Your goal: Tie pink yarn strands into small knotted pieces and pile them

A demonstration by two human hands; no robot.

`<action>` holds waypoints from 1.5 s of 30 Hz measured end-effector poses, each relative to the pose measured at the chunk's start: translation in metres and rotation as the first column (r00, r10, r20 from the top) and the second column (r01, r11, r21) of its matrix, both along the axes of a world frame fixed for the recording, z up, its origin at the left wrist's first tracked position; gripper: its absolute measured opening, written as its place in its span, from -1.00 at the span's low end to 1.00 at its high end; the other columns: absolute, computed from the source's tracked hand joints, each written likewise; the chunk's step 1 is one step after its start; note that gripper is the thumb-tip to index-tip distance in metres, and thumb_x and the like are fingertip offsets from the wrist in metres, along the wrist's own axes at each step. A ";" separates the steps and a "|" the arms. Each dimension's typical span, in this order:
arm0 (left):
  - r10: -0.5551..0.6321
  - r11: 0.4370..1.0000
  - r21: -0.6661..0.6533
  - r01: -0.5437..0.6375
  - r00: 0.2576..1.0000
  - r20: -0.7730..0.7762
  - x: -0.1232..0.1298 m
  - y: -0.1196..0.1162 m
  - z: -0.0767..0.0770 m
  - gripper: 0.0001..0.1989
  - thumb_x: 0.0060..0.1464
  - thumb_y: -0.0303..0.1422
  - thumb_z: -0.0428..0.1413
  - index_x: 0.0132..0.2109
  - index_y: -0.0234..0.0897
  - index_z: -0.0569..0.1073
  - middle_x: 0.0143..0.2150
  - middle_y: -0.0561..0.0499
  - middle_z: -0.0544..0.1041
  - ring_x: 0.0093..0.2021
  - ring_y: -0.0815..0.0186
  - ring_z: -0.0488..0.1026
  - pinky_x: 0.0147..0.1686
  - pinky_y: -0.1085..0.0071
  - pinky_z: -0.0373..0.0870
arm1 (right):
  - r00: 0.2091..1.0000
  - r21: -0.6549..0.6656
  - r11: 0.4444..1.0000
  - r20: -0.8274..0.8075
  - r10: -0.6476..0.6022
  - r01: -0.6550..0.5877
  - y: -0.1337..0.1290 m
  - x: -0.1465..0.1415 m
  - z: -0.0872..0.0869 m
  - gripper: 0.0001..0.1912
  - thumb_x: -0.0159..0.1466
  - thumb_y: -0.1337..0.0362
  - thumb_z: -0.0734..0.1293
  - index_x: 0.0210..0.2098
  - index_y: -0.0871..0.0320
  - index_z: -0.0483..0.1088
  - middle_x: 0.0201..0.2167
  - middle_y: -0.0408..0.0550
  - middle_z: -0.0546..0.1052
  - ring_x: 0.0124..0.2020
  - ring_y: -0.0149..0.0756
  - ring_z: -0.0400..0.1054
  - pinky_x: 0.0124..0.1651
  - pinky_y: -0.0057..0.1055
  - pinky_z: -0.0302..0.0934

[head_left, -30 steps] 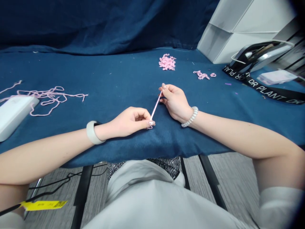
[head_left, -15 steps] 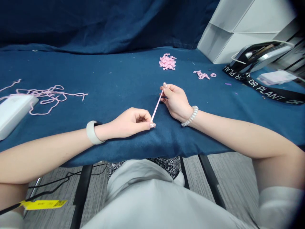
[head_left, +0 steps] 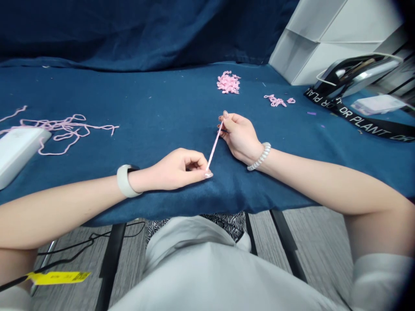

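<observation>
While a straight, taut strand of pale pink yarn [head_left: 214, 147] stretches between the two hands, a smooth white rounded case [head_left: 19, 151] lies at the far left of the tabletop [head_left: 136, 97], which is covered in soft navy felt-like cloth. Just beyond the case sprawls a long, loose tangle of fuzzy pink yarn [head_left: 65, 128], looping partly against the case. Next comes the left hand [head_left: 171, 169], with a matte white band watch [head_left: 125, 181] on its wrist; its fingers [head_left: 194, 170] curl inward, nearly closed, and pinch the strand's lower end against the thumb just above the cloth. The strand rises diagonally across a narrow gap to the right hand [head_left: 240, 138], whose fingertips [head_left: 224, 115] close tightly on its upper end. A pearly white coil bracelet [head_left: 261, 157] circles that wrist. Farther back sit a fluffy heap of short pink yarn pieces [head_left: 228, 83] and a smaller scattered clump [head_left: 275, 101]. At the right edge, a black strap printed with white "DR PLANT" lettering [head_left: 359, 121] runs below a glossy black-and-silver case [head_left: 356, 75], beside a pale angular box [head_left: 311, 47].
</observation>
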State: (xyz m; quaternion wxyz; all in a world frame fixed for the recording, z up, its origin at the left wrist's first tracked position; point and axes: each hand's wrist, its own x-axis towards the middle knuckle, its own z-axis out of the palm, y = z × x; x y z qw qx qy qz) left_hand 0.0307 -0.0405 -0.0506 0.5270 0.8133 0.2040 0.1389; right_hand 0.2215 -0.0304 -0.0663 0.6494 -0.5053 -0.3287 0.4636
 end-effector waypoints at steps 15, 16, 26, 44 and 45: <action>-0.253 0.593 0.803 0.056 0.960 0.119 -0.007 -0.015 -0.007 -0.89 0.13 -0.51 0.05 -0.26 -0.27 0.47 -0.24 -0.06 0.51 -0.27 0.36 0.44 -0.24 0.43 0.38 | 0.994 0.034 0.998 0.099 0.040 -0.043 -0.002 0.000 -0.004 -0.75 0.29 0.22 0.31 -0.48 0.21 0.33 -0.55 -0.21 0.34 -0.57 -0.60 0.19 -0.48 -0.62 0.13; -0.255 0.557 0.829 0.058 0.961 0.104 -0.007 -0.016 -0.007 -0.89 0.13 -0.51 0.05 -0.26 -0.26 0.47 -0.24 -0.06 0.51 -0.27 0.35 0.44 -0.25 0.41 0.38 | 0.991 0.045 0.997 0.122 0.052 -0.058 -0.002 0.000 -0.005 -0.75 0.27 0.20 0.33 -0.48 0.21 0.34 -0.54 -0.20 0.35 -0.57 -0.59 0.20 -0.48 -0.61 0.14; -0.255 0.482 0.875 -0.051 0.947 0.196 -0.007 -0.018 -0.006 -0.93 0.06 -0.48 0.10 -0.29 -0.27 0.48 -0.10 -0.18 0.51 -0.11 0.25 0.47 -0.14 0.32 0.44 | 0.941 0.075 0.982 0.306 0.145 -0.175 -0.013 -0.003 0.000 -0.70 0.20 0.08 0.37 -0.45 0.21 0.41 -0.58 -0.22 0.37 -0.55 -0.57 0.21 -0.43 -0.60 0.17; -0.132 0.606 0.793 0.065 0.991 0.019 -0.007 -0.013 -0.011 -0.67 0.06 -0.41 0.08 0.01 -0.19 0.47 0.23 -0.17 0.36 0.26 0.04 0.23 0.23 -0.06 0.07 | 0.873 0.104 0.954 0.440 0.210 -0.282 -0.019 -0.003 0.001 -0.57 0.13 -0.10 0.35 -0.44 0.19 0.42 -0.55 -0.19 0.42 -0.52 -0.51 0.23 -0.40 -0.51 0.16; -0.125 0.606 0.791 0.083 0.992 -0.008 -0.007 -0.013 -0.011 -0.70 0.08 -0.39 0.10 -0.02 -0.17 0.50 0.24 -0.15 0.35 0.27 0.03 0.22 0.24 -0.08 0.04 | 0.872 0.106 0.953 0.442 0.212 -0.285 -0.019 -0.003 0.001 -0.57 0.13 -0.10 0.35 -0.45 0.19 0.41 -0.54 -0.18 0.42 -0.52 -0.51 0.23 -0.40 -0.51 0.16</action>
